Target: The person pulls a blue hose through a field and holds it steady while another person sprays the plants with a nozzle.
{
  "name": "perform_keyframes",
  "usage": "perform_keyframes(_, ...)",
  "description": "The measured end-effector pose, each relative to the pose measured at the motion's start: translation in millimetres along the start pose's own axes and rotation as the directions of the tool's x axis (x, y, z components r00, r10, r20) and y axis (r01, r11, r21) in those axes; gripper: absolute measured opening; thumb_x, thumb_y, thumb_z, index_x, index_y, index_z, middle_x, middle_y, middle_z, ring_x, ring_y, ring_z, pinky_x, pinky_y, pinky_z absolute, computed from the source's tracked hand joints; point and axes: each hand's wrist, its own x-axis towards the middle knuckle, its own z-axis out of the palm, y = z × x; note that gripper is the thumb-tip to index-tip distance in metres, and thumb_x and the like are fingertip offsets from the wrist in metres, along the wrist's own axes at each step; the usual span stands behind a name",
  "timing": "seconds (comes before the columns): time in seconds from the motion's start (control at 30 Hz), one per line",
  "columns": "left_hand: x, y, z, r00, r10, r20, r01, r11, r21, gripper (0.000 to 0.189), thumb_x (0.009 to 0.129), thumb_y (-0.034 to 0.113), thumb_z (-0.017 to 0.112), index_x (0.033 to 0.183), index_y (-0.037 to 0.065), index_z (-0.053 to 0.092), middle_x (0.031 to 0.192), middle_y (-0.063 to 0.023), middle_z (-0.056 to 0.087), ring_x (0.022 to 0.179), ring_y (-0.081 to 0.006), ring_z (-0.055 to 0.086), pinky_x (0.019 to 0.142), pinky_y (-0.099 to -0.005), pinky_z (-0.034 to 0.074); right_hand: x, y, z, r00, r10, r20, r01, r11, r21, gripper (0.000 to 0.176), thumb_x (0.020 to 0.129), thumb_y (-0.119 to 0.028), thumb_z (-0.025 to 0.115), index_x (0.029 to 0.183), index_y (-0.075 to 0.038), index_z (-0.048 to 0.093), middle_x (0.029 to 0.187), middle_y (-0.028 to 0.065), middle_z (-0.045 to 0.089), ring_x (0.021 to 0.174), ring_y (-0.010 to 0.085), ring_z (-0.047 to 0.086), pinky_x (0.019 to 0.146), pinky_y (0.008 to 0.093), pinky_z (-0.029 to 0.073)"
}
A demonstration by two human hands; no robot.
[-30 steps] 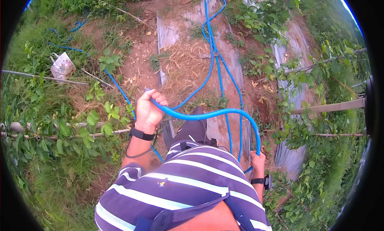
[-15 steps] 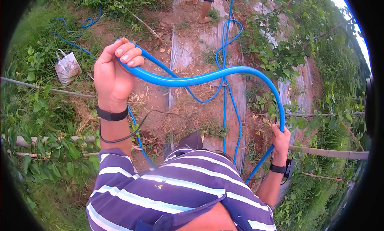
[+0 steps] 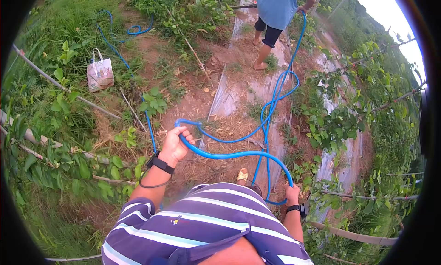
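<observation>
Strawy soil (image 3: 232,126) — smooth blue hose (image 3: 229,155) (S-curved)

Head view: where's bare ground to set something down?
Likely best: reddish soil beyond the left hand, between the leafy plant and the silvery plastic. That plastic also has some bare surface, between the soil and the looped blue hose. Crowded: where the hose crosses itself, and the vines at right.

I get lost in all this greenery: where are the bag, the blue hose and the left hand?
Bag (image 3: 100,76): head view, middle of its front.
Blue hose (image 3: 225,156): head view, its near, curving stretch.
Left hand (image 3: 174,144): head view, middle of the hand.
</observation>
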Motion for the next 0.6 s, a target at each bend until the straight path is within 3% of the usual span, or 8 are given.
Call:
perform_keyframes(0.17,26.4,-74.6,-52.6,0.974,-0.082,-0.212,0.061,0.992,-0.107,0.014,0.086,0.015,0.052,0.074,0.012,0.047,0.061,-0.0018,0.047,0.058,-0.0189,0.046,0.061,-0.0361,0.041,62.0,2.9,29.3,0.958,-0.003,0.287,0.048,0.988,-0.149,0.011,0.074,-0.008,0.068,0.075,0.0,0.061,0.058,0.0039,0.055,0.051,0.0139,0.053,0.046,0.0317,0.041)
perform_keyframes(0.23,27.1,-85.7,-40.7,0.959,-0.014,-0.282,-0.018,0.994,-0.111,0.014,0.086,0.014,0.053,0.074,0.012,0.047,0.061,-0.0019,0.047,0.058,-0.0193,0.046,0.061,-0.0366,0.041,85.7,-9.2,37.1,0.93,0.021,0.366,0.058,0.977,-0.205,0.014,0.074,-0.008,0.069,0.079,0.003,0.063,0.06,0.0056,0.057,0.053,0.0159,0.055,0.048,0.0335,0.042)
perform_keyframes(0.27,29.8,-88.7,-31.3,0.938,0.034,-0.346,-0.081,0.989,-0.121,0.014,0.086,0.014,0.053,0.073,0.012,0.046,0.061,-0.0021,0.047,0.058,-0.0196,0.046,0.062,-0.0371,0.041,90.3,-22.9,36.4,0.912,0.113,0.394,-0.024,0.975,-0.223,0.014,0.075,-0.009,0.069,0.078,0.003,0.062,0.059,0.0062,0.056,0.049,0.017,0.054,0.045,0.0338,0.041)
perform_keyframes(0.3,33.2,-87.6,-22.7,0.934,0.046,-0.353,-0.096,0.988,-0.124,0.014,0.086,0.014,0.053,0.073,0.012,0.046,0.061,-0.0021,0.047,0.058,-0.0196,0.046,0.062,-0.0371,0.041,96.0,-36.0,37.0,0.885,0.204,0.419,-0.106,0.964,-0.246,0.015,0.076,-0.011,0.069,0.076,0.002,0.061,0.057,0.0068,0.056,0.046,0.0181,0.054,0.042,0.0341,0.041)
perform_keyframes(0.43,41.7,-86.0,2.6,0.925,0.103,-0.366,-0.158,0.98,-0.123,0.016,0.085,0.014,0.054,0.072,0.012,0.046,0.062,-0.0024,0.047,0.061,-0.0201,0.046,0.064,-0.0375,0.041,144.1,-30.3,59.6,0.841,0.169,0.514,-0.112,0.984,-0.14,0.018,0.078,-0.011,0.07,0.072,0.0,0.057,0.054,0.0067,0.053,0.04,0.0197,0.051,0.038,0.0339,0.039)
perform_keyframes(0.6,40.5,-104.8,15.2,0.958,-0.014,-0.287,-0.047,0.977,-0.207,0.017,0.086,0.013,0.054,0.071,0.011,0.046,0.064,-0.0025,0.047,0.062,-0.0203,0.047,0.066,-0.0376,0.041,144.6,-73.0,71.3,0.806,0.153,0.571,-0.085,0.986,-0.143,0.013,0.078,-0.01,0.068,0.076,-0.001,0.059,0.055,0.0048,0.052,0.04,0.0166,0.047,0.038,0.0313,0.038)
